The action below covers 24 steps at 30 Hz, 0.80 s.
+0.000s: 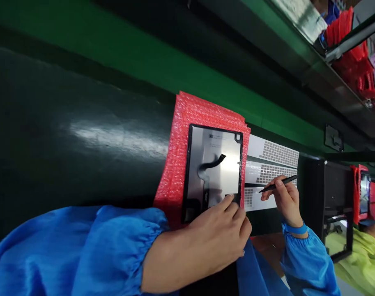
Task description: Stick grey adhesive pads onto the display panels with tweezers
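Steadying, near the red bubble-textured stack's (175, 176) right edge, the silver-backed, black-framed flat panel (219, 179) seems your step: left hand (221, 234) at its lower-right corner, grip unclear; then gridded white sheets (258, 203); slim black pointed tool (284, 181) clamped in your right hand (287, 201). Next calls for careful tip control.

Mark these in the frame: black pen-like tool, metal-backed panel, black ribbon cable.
Black pen-like tool (290, 179): head view, on the shaft, toward its right end in the picture.
Metal-backed panel (222, 176): head view, on the bare metal back.
Black ribbon cable (212, 165): head view, on the stretch below its upper end.
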Tool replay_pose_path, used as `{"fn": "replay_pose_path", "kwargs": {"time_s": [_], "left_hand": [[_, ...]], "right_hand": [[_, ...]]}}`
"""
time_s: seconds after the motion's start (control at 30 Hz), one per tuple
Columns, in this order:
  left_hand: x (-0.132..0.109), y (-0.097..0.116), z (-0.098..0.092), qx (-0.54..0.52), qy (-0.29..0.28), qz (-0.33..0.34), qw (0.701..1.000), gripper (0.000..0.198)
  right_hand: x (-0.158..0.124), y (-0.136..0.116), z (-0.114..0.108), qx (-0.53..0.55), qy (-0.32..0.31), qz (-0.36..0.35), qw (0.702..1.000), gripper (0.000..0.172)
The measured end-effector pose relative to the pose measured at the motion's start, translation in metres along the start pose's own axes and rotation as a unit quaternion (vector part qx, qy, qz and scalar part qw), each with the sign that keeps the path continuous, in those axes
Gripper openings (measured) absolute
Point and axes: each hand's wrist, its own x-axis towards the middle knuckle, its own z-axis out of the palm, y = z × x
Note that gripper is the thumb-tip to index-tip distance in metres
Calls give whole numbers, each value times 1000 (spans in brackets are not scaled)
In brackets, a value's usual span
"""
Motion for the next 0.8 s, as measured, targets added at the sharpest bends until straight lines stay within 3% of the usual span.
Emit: {"fn": "replay_pose_path", "kwargs": {"time_s": [0.07, 0.17, 0.27, 0.37, 0.5, 0.6, 0.8], "left_hand": [[-6, -9, -12, 18, -21, -70, 997, 73], [-12, -28, -14, 47, -22, -157, 986, 104], [-13, -46, -8, 49, 1, -179, 983, 104], [-13, -54, -3, 47, -7, -185, 982, 93], [-14, -50, 1, 48, -33, -204, 977, 95], [-13, -48, 2, 54, -19, -225, 973, 94], [-9, -51, -5, 75, -47, -220, 971, 56]], "right_hand": [[15, -23, 30, 23, -1, -34, 999, 27], [38, -53, 82, 34, -30, -62, 997, 32], [59, -66, 129, 27, -72, -46, 996, 39], [74, -60, 158, 22, -115, -10, 993, 40], [82, -45, 168, 6, -118, 10, 993, 35], [84, -42, 166, 3, -116, 10, 993, 33], [84, -43, 165, -18, -127, 4, 992, 26]]}}
